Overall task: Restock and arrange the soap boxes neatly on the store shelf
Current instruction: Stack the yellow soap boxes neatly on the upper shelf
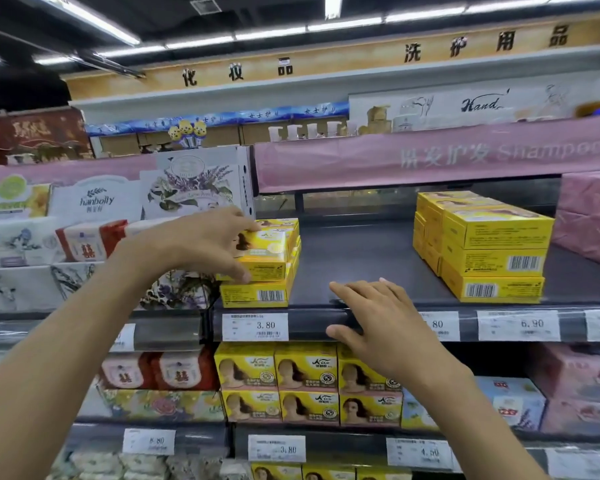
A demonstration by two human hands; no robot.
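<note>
Strip-lit store, dark shelf (361, 251), left hand (205, 240) gripping yellow soap box (267, 252), right hand (381, 320) flat, fingers straight, on its near edge

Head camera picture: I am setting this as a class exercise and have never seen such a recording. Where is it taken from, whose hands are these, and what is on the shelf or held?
There is no machine here. A person wears one wide-angle camera on the head, so you look forward and down along their own bare arms. The left hand grips a yellow soap box, fingers over its top and thumb at its lower edge, on top of a short left stack of the same boxes. The right hand holds nothing; it rests on the front edge of the dark shelf. Farther right stands a taller right stack, with bare shelf between the two. White price labels line the edge, and more yellow boxes fill the shelf below.
</note>
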